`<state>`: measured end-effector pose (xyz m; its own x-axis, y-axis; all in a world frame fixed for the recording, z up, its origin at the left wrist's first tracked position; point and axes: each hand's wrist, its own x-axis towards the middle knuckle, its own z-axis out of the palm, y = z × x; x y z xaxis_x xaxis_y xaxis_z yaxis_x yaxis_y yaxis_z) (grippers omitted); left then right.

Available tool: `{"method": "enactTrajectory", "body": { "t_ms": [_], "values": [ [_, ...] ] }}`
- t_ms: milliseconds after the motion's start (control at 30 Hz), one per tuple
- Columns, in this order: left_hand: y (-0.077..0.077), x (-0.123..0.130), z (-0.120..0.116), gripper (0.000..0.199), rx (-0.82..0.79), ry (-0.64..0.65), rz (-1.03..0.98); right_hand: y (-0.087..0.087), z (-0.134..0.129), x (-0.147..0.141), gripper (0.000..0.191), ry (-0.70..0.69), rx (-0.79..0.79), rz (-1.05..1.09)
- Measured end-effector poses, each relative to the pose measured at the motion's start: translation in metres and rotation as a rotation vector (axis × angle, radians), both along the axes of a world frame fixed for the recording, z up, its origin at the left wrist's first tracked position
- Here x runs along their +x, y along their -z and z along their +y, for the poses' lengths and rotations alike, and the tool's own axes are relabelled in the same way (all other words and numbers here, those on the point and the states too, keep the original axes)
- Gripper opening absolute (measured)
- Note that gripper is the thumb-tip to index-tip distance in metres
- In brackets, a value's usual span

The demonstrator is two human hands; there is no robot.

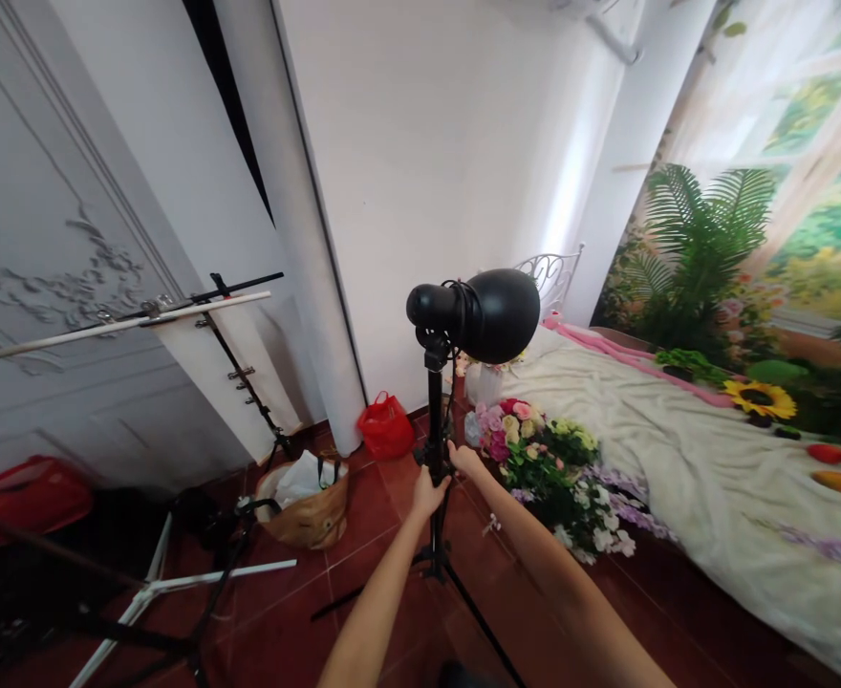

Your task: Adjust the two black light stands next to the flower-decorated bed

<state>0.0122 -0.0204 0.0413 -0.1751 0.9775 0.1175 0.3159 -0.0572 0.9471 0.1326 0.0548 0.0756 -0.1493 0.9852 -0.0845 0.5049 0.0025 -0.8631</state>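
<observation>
A black studio lamp (501, 313) with a dome-shaped reflector sits on top of a black light stand (436, 401), its head turned to the right. A cable is looped around the lamp's neck. My left hand (429, 493) is wrapped around the stand's pole below the lamp. Slightly higher, my right hand (466, 460) grips the pole near a clamp or knob from the right side; its fingertips are partly hidden. The stand's legs spread over the red tiled floor (363, 521).
Bunches of artificial flowers (535, 440) lie right of the stand, beside a bed (650, 430) with a pale cover. A straw bag (312, 516) and a red bag (386, 427) stand left. More stands, including a white-legged one (198, 579), crowd the lower left.
</observation>
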Motion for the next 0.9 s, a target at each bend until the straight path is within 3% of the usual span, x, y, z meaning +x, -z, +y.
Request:
{"method": "enactTrajectory", "body": {
  "t_ms": [100, 233, 367, 533, 600, 900],
  "values": [
    [0.010, -0.001, 0.002, 0.036, -0.062, -0.022, 0.129, 0.007, 0.020, -0.004, 0.041, -0.026, -0.101, -0.240],
    [0.010, -0.008, 0.000, 0.039, -0.106, 0.003, 0.287, 0.015, 0.025, -0.005, 0.034, -0.079, -0.103, -0.411],
    [0.006, -0.011, 0.002, 0.040, -0.095, 0.020, 0.382, 0.017, 0.012, -0.002, 0.043, -0.113, -0.008, -0.446],
    [0.002, -0.012, 0.003, 0.037, -0.093, 0.045, 0.444, 0.021, -0.008, -0.003, 0.056, -0.040, 0.290, -0.514],
    [0.000, -0.013, 0.003, 0.037, -0.120, 0.046, 0.469, 0.017, -0.010, -0.004, 0.055, -0.056, 0.323, -0.585],
    [-0.008, -0.015, -0.002, 0.039, -0.162, 0.064, 0.529, -0.033, 0.017, 0.021, 0.031, -0.650, 0.095, -0.753]
  ]
}}
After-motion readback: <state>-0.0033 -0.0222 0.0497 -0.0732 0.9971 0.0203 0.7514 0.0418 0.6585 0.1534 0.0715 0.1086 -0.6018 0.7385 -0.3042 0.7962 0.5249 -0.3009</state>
